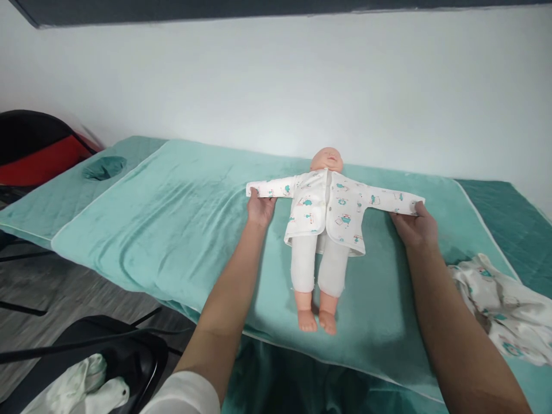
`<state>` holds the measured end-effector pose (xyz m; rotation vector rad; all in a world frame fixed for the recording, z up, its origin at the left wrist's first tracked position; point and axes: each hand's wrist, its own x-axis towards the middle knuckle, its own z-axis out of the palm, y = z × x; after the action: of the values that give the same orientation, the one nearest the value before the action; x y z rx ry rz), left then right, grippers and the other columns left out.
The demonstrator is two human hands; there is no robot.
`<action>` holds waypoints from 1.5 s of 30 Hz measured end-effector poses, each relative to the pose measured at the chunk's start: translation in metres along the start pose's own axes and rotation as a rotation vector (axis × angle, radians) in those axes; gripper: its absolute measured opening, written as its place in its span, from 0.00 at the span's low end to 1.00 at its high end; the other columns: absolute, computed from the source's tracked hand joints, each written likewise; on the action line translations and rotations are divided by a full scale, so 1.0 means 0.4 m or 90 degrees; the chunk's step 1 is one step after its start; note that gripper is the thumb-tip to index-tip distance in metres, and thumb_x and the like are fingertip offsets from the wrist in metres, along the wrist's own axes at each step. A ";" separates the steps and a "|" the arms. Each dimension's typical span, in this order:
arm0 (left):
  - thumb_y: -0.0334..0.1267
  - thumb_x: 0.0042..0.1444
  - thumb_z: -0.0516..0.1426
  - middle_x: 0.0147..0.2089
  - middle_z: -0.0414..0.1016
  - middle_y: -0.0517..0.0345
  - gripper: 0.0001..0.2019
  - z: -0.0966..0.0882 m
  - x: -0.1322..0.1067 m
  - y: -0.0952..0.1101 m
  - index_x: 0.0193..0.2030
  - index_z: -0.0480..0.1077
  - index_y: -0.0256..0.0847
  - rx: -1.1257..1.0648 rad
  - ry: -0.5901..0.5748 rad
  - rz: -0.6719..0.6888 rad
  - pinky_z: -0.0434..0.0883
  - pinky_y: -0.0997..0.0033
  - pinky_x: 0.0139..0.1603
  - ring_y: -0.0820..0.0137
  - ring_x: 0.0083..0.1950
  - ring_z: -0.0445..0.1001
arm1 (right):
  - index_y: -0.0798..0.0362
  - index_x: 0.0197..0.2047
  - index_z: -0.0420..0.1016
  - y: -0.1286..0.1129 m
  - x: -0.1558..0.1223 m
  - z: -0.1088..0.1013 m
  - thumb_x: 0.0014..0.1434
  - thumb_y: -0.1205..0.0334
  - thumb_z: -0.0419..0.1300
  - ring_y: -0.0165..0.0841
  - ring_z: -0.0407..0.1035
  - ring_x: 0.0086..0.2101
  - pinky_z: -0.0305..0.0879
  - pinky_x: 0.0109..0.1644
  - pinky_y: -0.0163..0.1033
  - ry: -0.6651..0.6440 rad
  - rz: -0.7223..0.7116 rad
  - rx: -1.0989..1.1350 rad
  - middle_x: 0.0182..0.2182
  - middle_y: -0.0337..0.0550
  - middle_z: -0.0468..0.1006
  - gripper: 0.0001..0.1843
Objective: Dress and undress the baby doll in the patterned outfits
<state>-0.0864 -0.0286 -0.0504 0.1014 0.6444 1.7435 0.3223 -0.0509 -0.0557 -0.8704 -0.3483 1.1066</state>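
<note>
A baby doll (326, 158) lies on its back on the green bed cover, head toward the wall. It wears a white printed jacket (345, 215), its front edges meeting down the middle, and plain white leggings (303, 267) with bare feet below. Both sleeves are stretched out sideways. My left hand (261, 208) pinches the end of the sleeve on the left, thumb on top and fingers underneath. On the right, my right hand (416, 227) grips the other sleeve near its cuff in the same way. The doll's hands are not visible.
A crumpled white printed cloth (504, 305) lies on the bed at the right. The padded bed (142, 230) has a face hole (104, 167) at its left end. A black chair (142, 362) with pale clothing (86, 385) stands front left; a red-and-black chair (43, 155) is behind.
</note>
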 end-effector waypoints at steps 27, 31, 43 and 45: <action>0.33 0.68 0.54 0.67 0.67 0.47 0.10 -0.057 -0.011 0.019 0.55 0.66 0.39 0.379 0.132 0.355 0.57 0.65 0.76 0.68 0.70 0.65 | 0.47 0.43 0.71 0.009 -0.060 -0.001 0.48 0.75 0.60 0.32 0.67 0.61 0.58 0.72 0.43 0.174 -0.392 -0.237 0.52 0.40 0.75 0.19; 0.32 0.64 0.58 0.69 0.64 0.50 0.16 -0.059 -0.056 0.010 0.58 0.68 0.42 0.547 0.081 0.482 0.50 0.66 0.78 0.66 0.75 0.58 | 0.48 0.52 0.75 0.067 -0.167 0.073 0.56 0.69 0.62 0.35 0.66 0.63 0.54 0.73 0.46 -0.004 -0.472 -0.388 0.60 0.46 0.73 0.20; 0.36 0.63 0.58 0.49 0.77 0.52 0.08 -0.067 -0.305 -0.012 0.46 0.78 0.45 0.713 -0.207 0.410 0.67 0.68 0.62 0.63 0.53 0.74 | 0.43 0.57 0.76 0.124 -0.382 0.124 0.60 0.50 0.68 0.40 0.60 0.67 0.49 0.76 0.53 -0.332 -0.315 -0.441 0.67 0.42 0.69 0.23; 0.36 0.63 0.58 0.44 0.77 0.54 0.06 -0.078 -0.339 -0.011 0.42 0.78 0.45 0.755 -0.255 0.376 0.67 0.69 0.58 0.64 0.48 0.73 | 0.43 0.59 0.76 0.130 -0.405 0.107 0.59 0.49 0.69 0.39 0.59 0.68 0.50 0.76 0.52 -0.327 -0.287 -0.423 0.68 0.41 0.68 0.26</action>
<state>-0.0567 -0.1644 -0.0425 1.5390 1.3452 1.5561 0.1912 -0.1666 -0.0412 -1.0020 -1.3281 0.7730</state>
